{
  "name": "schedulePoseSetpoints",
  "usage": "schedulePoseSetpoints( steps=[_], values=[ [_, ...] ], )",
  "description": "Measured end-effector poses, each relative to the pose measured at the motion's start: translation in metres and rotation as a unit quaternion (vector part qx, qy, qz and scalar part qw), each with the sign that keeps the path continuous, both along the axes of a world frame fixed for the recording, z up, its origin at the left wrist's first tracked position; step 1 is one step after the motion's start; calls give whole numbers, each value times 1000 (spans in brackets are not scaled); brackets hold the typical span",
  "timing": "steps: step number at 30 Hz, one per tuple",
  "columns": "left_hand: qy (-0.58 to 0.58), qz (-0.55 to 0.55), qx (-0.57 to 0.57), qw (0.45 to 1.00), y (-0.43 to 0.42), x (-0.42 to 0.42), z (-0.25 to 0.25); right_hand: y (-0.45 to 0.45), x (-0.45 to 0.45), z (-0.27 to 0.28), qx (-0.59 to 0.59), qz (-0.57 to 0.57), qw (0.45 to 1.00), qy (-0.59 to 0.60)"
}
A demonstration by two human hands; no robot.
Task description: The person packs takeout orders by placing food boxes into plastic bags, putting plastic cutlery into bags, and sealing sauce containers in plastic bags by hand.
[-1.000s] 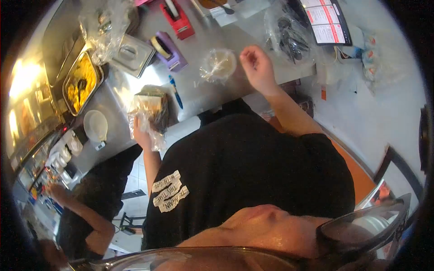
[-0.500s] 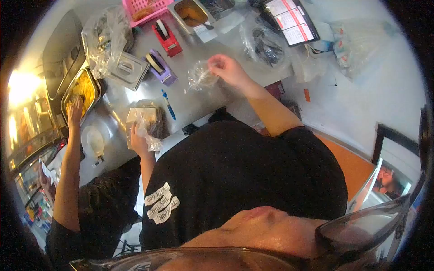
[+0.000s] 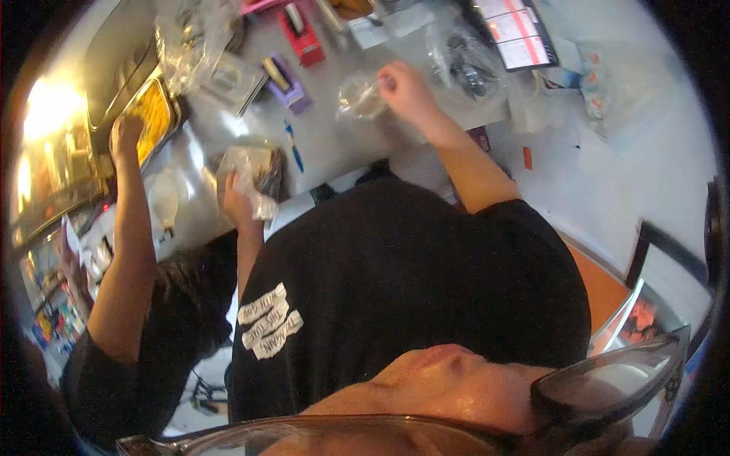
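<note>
My right hand [image 3: 411, 95] is closed in a pinch at the edge of a crumpled clear plastic bag [image 3: 360, 97] on the steel counter [image 3: 323, 144]. The fingertips are partly hidden, but they seem to grip the bag. My left hand [image 3: 238, 201] is wrapped round another clear plastic bag [image 3: 245, 178], with a boxy brownish package [image 3: 265, 163] inside or beneath it; which one I cannot tell. A blue pen [image 3: 294, 148] lies between my two hands.
A co-worker's hand [image 3: 125, 137] is at the rim of a tray of yellow food [image 3: 154, 114]. Purple [image 3: 287, 87] and red [image 3: 301, 34] tape dispensers, a steel lid [image 3: 230, 80], a bag of black items [image 3: 468, 68] and a tablet [image 3: 517, 34] with order slips surround the work area.
The whole view has shifted, so the counter sits higher and further right. The co-worker's hand has drawn back from the yellow food toward the tray's rim. Both my hands keep their holds.
</note>
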State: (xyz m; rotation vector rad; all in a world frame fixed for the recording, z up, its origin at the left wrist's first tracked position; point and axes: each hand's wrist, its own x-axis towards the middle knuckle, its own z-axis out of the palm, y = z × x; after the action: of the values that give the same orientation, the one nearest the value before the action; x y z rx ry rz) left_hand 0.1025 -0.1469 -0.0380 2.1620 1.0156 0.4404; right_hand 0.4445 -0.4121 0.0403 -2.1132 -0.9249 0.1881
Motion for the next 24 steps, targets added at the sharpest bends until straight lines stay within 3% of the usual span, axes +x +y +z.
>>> schedulePoseSetpoints(
  steps=[3,5,6,8,14,17,20,21,22,23,24],
  values=[
    [45,-55,155,985,7,-9,-23,5,-2,12,-5,-19,998,63],
    [96,-83,172,977,-13,14,42,8,-1,15,-7,-48,992,112],
    [121,-99,179,971,-21,21,66,9,0,15,58,-50,965,249],
    [116,-133,204,963,-19,19,63,11,-1,16,179,-54,845,501],
    [76,-163,236,955,-9,9,37,17,-16,27,217,-66,813,536],
    [102,-110,172,974,-16,15,48,17,-24,39,195,-100,814,539],
    [58,-119,202,970,-14,14,45,29,-53,42,100,-65,915,384],
    [70,-111,190,973,-16,14,49,32,-61,37,74,-25,976,202],
    [82,-103,178,975,-21,18,67,32,-69,28,46,16,999,11],
    [94,-96,165,977,-24,21,77,32,-76,19,16,54,982,-179],
    [93,-101,154,978,-25,21,80,31,-79,9,-15,36,989,-146]
  ],
)
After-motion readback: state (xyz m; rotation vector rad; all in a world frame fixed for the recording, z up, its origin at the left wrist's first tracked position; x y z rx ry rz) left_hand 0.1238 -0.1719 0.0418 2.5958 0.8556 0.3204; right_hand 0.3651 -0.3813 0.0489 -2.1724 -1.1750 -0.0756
